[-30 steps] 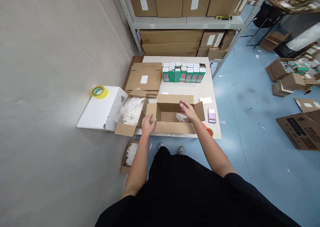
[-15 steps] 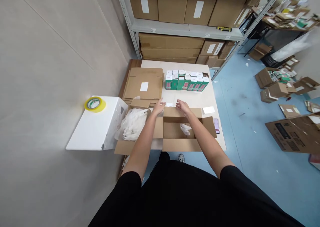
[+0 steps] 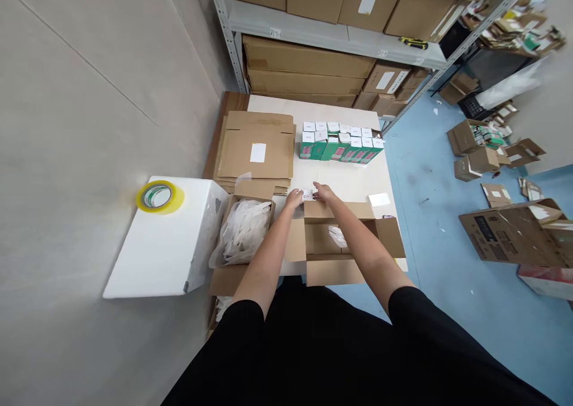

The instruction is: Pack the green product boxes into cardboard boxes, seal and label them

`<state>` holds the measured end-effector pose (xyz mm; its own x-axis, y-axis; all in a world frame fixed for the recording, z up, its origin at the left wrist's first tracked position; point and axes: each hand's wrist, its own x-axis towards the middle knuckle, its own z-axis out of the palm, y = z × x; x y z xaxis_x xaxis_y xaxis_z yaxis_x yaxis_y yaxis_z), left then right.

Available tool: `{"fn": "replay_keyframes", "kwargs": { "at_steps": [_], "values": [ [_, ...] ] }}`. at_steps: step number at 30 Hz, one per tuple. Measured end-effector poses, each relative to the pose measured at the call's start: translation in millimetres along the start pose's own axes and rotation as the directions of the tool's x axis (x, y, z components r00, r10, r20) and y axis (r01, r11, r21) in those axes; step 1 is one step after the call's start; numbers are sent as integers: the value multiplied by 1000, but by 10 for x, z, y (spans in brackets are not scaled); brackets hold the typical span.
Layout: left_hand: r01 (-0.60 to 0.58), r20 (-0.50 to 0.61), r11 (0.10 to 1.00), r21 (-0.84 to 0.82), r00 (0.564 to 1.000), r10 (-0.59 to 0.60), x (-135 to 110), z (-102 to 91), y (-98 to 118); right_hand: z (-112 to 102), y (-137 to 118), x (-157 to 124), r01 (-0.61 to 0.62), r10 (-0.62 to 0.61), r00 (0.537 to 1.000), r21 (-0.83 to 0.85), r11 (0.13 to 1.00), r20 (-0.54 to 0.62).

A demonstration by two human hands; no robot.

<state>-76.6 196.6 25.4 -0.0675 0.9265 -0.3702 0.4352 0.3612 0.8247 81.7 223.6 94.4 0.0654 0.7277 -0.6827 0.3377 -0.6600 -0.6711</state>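
A small white printed card [image 3: 307, 195] is between my hands, just beyond the open carton. My left hand [image 3: 293, 199] is closed at the card's left end, thumb and fingers pinched on its edge. At the other end, my right hand [image 3: 324, 193] has its fingers apart, close to the card; whether it touches is too small to tell. Below my right forearm stands an open cardboard carton [image 3: 333, 271], flaps spread, with a crumpled clear plastic piece [image 3: 337, 236] inside. Beside my left forearm, another open box holds white plastic bags [image 3: 246, 230].
Green-and-white product boxes [image 3: 341, 144] stand in rows at the table's back. Flattened cartons [image 3: 257, 146] are stacked left of them. A white paper [image 3: 379, 199] lies right. Yellow tape [image 3: 160, 197] rests on a white block [image 3: 156, 251]. A loaded shelf [image 3: 313, 28] rises behind.
Both hands have come in toward the small card, and the left has closed at its edge. The view has shifted slightly; the open carton appears lower and farther right.
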Motion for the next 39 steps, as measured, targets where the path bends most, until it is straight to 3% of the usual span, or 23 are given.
{"fn": "replay_keyframes", "kwargs": {
  "at_steps": [7, 12, 14, 16, 20, 23, 26, 29, 33, 39],
  "values": [
    [167, 8, 978, 125, 985, -170, -63, -251, -14, 362, -104, -67, 63, -60, 983, -12, 998, 174],
    [144, -39, 969, 201, 990, -139, -173, -365, 134, 310, -114, -72, 109, -106, 979, -4, 994, 176],
    [118, -74, 979, 168, 992, -107, -193, -480, 224, 237, -116, -60, 160, -160, 978, 11, 987, 130],
    [99, -130, 990, 102, 988, -85, -213, -645, 324, 163, -121, -49, 241, -241, 970, -2, 970, -2],
    [5, -280, 997, -76, 960, -26, -337, -1039, 531, 35, -152, -91, 366, -366, 892, -53, 929, -265],
    [-106, -351, 974, -198, 936, 31, -555, -1270, 679, -22, -206, -226, 377, -366, 903, 8, 926, -226],
    [-158, -350, 944, -289, 935, 50, -850, -1371, 812, -66, -266, -443, 423, -402, 904, 178, 888, -143],
    [-202, -402, 951, -234, 911, 94, -1153, -1340, 921, -191, -257, -699, 467, -444, 884, 308, 829, -145],
    [-236, -479, 968, -80, 861, 171, -1505, -1093, 1029, -579, -32, -1029, 520, -484, 854, 295, 802, -191],
    [-214, -296, 967, -137, 941, 166, -1996, -308, 976, -1329, 723, -1427, 543, -505, 794, 22, 839, -337]
  ]
}}
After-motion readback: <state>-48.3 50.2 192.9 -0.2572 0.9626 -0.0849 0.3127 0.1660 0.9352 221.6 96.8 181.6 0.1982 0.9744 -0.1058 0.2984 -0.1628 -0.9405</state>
